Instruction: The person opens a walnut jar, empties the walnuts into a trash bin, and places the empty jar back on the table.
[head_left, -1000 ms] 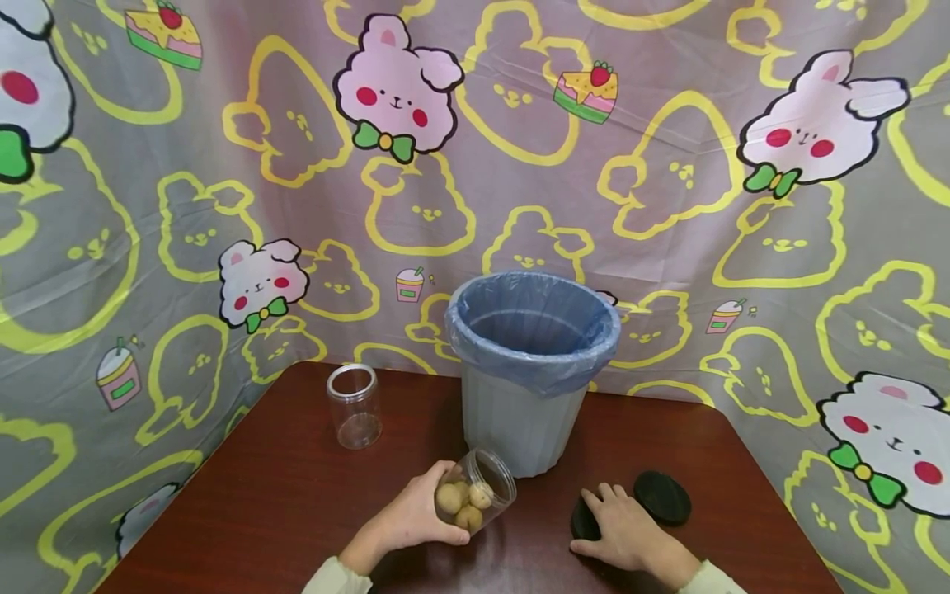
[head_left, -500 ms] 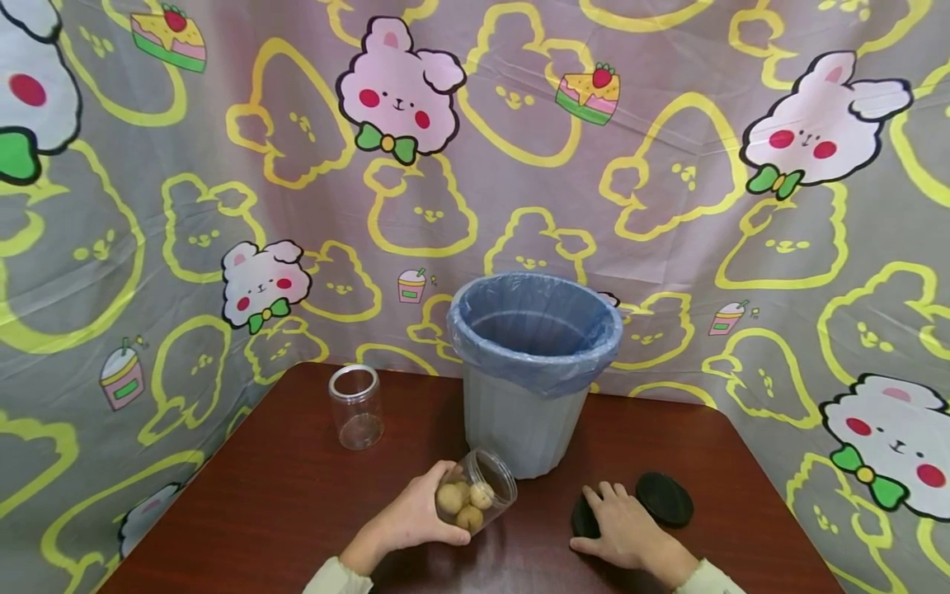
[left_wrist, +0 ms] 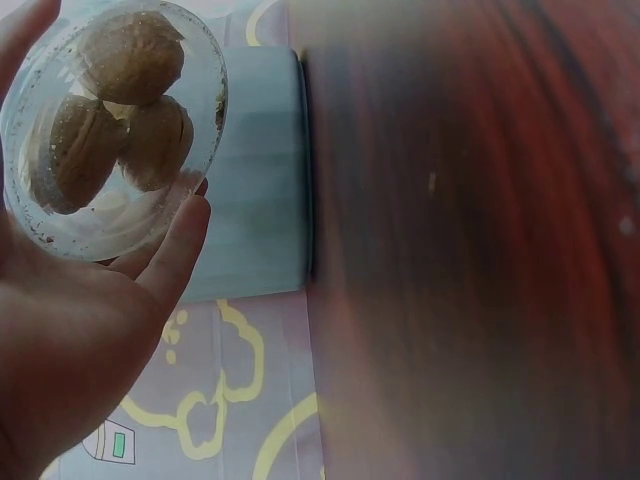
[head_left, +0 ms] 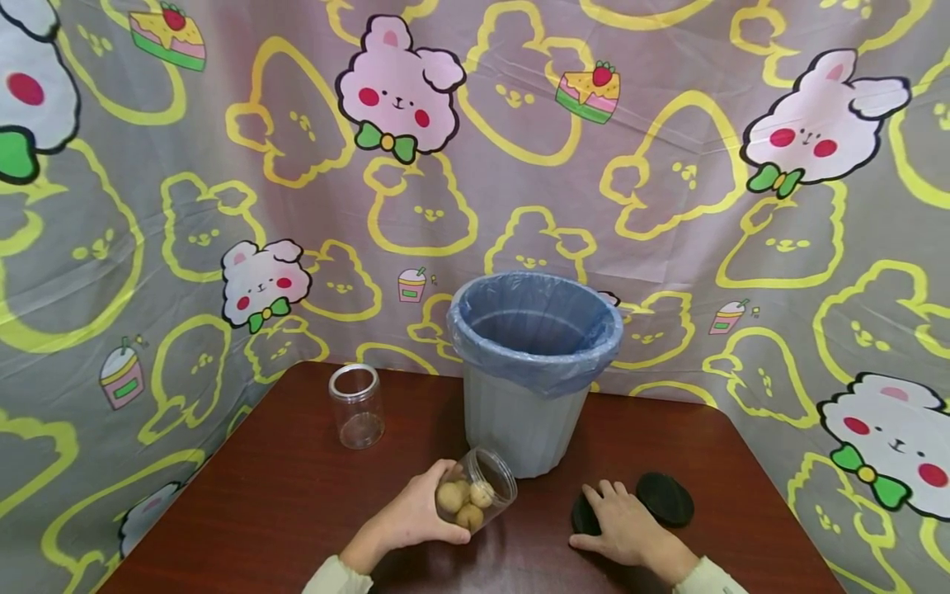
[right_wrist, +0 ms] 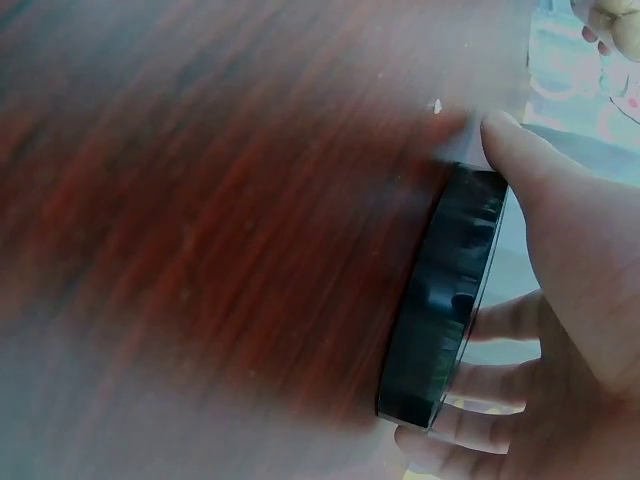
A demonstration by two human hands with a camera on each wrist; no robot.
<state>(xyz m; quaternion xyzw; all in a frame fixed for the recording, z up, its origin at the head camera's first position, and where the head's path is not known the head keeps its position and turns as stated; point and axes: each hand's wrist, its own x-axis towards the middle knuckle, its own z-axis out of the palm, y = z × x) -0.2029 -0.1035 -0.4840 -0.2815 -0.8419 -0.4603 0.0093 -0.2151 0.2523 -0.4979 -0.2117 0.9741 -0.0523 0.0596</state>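
My left hand (head_left: 418, 513) grips a clear plastic jar (head_left: 496, 472), tilted with its open mouth toward the upper right. Several walnuts (head_left: 469, 517) lie inside; in the left wrist view the walnuts (left_wrist: 130, 58) show through the jar's round bottom. On the right, my right hand (head_left: 625, 526) spans a black lid (head_left: 585, 518) on the table. The right wrist view has the thumb at one edge of this lid (right_wrist: 440, 300) and the fingers at the other side. A second black lid (head_left: 665, 499) lies flat just beyond that hand.
A grey bin (head_left: 519, 421) lined with a blue plastic bag (head_left: 534, 367) stands behind the tilted jar. At the back left of the brown table (head_left: 289, 470), another clear jar (head_left: 356, 421) stands upright, uncovered. A patterned cloth (head_left: 534, 181) hangs around the table's back and sides.
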